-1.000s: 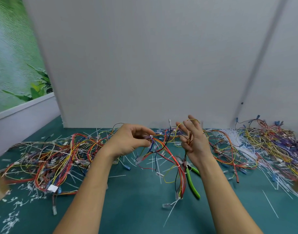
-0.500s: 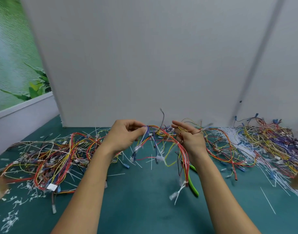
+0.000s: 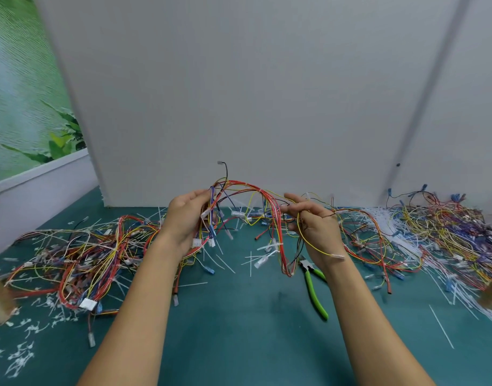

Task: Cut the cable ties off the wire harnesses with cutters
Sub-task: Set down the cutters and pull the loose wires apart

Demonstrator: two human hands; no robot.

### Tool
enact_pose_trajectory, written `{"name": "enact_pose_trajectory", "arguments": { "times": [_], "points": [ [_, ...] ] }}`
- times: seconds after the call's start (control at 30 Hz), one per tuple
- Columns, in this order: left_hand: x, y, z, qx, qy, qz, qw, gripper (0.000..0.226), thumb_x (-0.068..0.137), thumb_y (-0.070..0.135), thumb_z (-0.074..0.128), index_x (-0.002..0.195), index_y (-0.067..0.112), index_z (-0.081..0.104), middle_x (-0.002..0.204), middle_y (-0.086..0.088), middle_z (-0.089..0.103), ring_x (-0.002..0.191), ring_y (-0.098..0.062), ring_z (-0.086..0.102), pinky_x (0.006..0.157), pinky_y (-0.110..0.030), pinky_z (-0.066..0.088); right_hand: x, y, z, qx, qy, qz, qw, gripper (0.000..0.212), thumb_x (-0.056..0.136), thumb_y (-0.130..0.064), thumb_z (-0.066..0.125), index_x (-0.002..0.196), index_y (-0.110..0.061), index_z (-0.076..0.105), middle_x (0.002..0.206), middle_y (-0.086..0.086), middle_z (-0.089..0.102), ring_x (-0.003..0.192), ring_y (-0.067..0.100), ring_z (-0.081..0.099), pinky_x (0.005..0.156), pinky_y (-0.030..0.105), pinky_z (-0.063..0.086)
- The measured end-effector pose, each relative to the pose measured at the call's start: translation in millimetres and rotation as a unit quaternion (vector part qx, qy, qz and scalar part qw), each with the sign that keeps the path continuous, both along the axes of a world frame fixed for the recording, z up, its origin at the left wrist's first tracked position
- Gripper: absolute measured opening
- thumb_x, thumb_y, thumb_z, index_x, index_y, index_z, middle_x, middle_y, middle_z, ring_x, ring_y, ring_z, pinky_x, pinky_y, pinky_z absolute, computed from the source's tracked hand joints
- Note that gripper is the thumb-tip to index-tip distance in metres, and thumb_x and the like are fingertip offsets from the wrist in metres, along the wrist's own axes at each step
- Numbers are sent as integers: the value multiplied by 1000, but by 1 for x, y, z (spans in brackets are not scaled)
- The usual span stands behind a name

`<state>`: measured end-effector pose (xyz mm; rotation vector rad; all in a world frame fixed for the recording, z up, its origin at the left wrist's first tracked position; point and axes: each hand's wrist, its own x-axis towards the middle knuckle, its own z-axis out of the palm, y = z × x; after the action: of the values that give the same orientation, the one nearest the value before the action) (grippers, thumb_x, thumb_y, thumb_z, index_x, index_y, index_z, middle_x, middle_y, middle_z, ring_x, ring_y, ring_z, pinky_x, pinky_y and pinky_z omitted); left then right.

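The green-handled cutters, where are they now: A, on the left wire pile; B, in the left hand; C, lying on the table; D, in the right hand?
C: the cutters lie on the table by the right forearm; the left hand and right hand hold the wire harness.

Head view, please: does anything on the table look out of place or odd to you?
Nothing damaged. The green-handled cutters lie idle on the teal table while the left hand and right hand hold a wire harness aloft. White tie scraps litter the table's near-left corner.

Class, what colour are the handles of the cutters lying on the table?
Bright green handles, seen in the head view.
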<state>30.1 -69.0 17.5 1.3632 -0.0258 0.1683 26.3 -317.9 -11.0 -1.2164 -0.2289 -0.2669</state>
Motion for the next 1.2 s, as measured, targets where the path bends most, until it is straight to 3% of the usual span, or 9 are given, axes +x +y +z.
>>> {"name": "enact_pose_trajectory", "arguments": {
  "times": [0.13,0.3,0.47,0.6,0.67,0.77,0.9,1.03,1.2],
  "points": [
    [2,3,-3,70,-36,25,997,7,90,18,73,96,16,73,87,-3,78,77,-14,72,70,-24,56,0,-1,0,57,16,16,998,51,96,15,49,67,-18,76,118,8,76,81,19,75,49,20,51],
    [0,2,-1,71,-93,13,993,16,81,14,79,95,20,75,93,-3,78,87,-13,73,72,-16,55,1,-1,1,81,67,5,994,13,99,-9,63,98,-19,70,112,9,76,71,19,71,45,19,46],
    [-2,0,0,43,-133,6,990,20,79,19,77,100,19,75,96,-4,78,87,-14,74,80,-24,58,3,0,3,42,148,28,988,19,103,-27,58,113,-14,67,103,9,76,59,15,64,39,19,39],
    [-4,-4,3,15,-169,15,985,18,86,14,72,103,18,73,97,-1,78,89,-14,74,74,-21,58,4,-1,-2,-49,224,78,970,30,105,-40,52,115,-14,63,90,2,78,48,9,49,39,19,33],
    [-5,-6,4,12,-195,27,980,17,90,8,70,103,18,72,96,1,78,88,-12,72,75,-22,58,2,-2,-3,-87,238,154,955,33,106,-42,46,113,-16,65,101,8,79,44,9,40,37,19,28],
    [-7,-8,5,6,-221,34,975,16,89,9,70,101,18,72,95,3,77,87,-12,70,76,-24,57,-3,-6,-1,-105,217,329,913,45,104,-45,40,99,-20,77,123,26,70,38,9,28,37,17,24],
    [-9,-7,7,-2,-233,20,972,18,82,18,72,100,19,72,101,3,77,95,-13,71,85,-26,56,-8,-8,3,-38,196,493,847,47,100,-55,53,116,-15,72,121,33,68,34,5,25,35,14,27],
    [-6,-4,5,-4,-250,26,968,18,87,7,70,101,18,71,104,0,77,102,-15,70,91,-29,55,-13,-4,5,-83,104,538,832,69,98,-67,48,146,-17,54,126,22,69,37,1,20,36,12,27],
    [-3,-6,3,18,-278,38,960,21,89,0,67,101,17,70,103,2,77,103,-14,70,89,-23,53,-22,10,7,-131,35,549,825,66,98,-49,63,154,-21,43,138,21,63,41,0,21,36,16,20]
  ]
}}
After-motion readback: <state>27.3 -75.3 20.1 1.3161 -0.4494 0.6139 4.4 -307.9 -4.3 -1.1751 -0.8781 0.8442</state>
